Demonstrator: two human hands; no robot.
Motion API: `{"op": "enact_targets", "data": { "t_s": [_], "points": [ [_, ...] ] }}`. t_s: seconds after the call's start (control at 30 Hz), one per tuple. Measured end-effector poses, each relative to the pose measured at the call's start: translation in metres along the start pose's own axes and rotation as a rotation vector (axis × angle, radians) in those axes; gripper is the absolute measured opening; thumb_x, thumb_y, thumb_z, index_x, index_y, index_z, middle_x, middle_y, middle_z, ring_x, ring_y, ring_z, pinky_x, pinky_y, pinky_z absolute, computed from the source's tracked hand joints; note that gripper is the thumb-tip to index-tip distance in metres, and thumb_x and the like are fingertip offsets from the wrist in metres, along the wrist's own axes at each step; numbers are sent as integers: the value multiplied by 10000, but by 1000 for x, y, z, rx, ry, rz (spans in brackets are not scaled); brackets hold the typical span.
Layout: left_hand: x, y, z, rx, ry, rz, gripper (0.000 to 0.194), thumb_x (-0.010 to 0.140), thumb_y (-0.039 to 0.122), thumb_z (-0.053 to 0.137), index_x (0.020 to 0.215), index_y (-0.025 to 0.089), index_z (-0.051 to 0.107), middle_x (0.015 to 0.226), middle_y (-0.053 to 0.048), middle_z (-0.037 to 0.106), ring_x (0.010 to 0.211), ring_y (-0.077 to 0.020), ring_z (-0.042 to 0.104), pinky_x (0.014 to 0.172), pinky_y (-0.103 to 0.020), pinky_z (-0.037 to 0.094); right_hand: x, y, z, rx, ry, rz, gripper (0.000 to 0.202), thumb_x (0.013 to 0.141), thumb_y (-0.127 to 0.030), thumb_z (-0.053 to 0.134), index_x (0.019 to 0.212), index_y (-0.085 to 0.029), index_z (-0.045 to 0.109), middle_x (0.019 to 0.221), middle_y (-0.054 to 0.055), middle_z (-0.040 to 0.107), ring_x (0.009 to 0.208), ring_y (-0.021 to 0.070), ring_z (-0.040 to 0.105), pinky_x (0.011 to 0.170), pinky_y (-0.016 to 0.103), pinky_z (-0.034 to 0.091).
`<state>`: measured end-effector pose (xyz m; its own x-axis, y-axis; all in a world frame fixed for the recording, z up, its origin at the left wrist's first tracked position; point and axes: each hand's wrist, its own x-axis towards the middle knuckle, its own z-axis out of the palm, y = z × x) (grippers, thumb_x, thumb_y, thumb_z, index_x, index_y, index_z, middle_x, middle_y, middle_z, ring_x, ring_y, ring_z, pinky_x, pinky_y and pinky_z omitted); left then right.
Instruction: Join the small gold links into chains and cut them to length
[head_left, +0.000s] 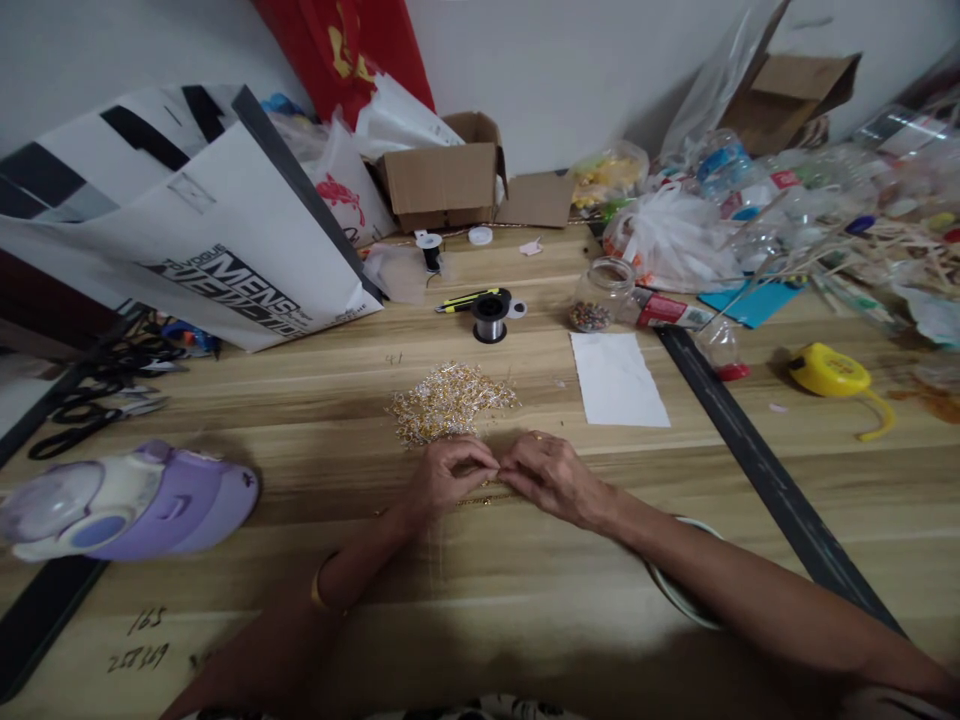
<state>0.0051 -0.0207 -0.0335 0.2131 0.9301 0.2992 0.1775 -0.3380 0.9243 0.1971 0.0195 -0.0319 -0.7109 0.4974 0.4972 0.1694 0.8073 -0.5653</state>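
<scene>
My left hand (454, 474) and my right hand (549, 474) meet low over the wooden table (360, 590), fingertips pinched together almost touching. Whatever is between the fingertips is too small to make out. Just below them a thin gold chain (486, 500) lies along the wood, partly hidden by the hands. Beyond my left hand spreads a loose pile of tiny gold and silvery beads or findings (452, 402). Behind that pile stands a spool of silvery wire (490, 318), with a yellow-and-black utility knife (469, 298) beside it.
Right of the pile lies a white paper sheet (619, 379), near a jar of mixed beads (600, 293). A yellow tape measure (831, 372) sits farther right. On the left are scissors (97, 408), a purple-and-white water bottle (169, 500) and a large paper bag (225, 230). Clutter lines the wall.
</scene>
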Motion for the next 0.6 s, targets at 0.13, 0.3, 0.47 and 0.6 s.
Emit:
{"op": "enact_targets", "data": {
  "t_s": [0.13,0.3,0.47,0.6],
  "points": [
    [0,3,0,-30,7,-57,55,723,186,693,701,137,683,703,-59,674,685,-140,621,666,-252,497,0,0,0,7,-16,-8,141,926,-247,500,842,-162,575,733,38,618,693,146,552,679,286,416],
    [1,6,-1,-91,4,-150,67,716,185,687,685,129,668,697,-50,666,663,-126,612,635,-228,489,-1,0,0,16,6,0,109,914,-247,519,857,-167,567,733,37,607,698,147,549,666,278,417],
    [-1,6,-2,-134,1,-235,61,707,175,680,692,118,663,710,-48,657,672,-118,605,638,-216,477,-1,0,1,23,23,-26,90,912,-243,532,872,-169,561,743,32,610,685,141,543,660,273,420],
    [-1,7,-2,-165,11,-280,76,694,185,685,685,114,661,717,-46,651,676,-117,600,639,-215,473,-1,2,2,28,21,-48,74,915,-217,523,912,-165,575,775,42,619,730,146,552,694,284,428]
  ]
}}
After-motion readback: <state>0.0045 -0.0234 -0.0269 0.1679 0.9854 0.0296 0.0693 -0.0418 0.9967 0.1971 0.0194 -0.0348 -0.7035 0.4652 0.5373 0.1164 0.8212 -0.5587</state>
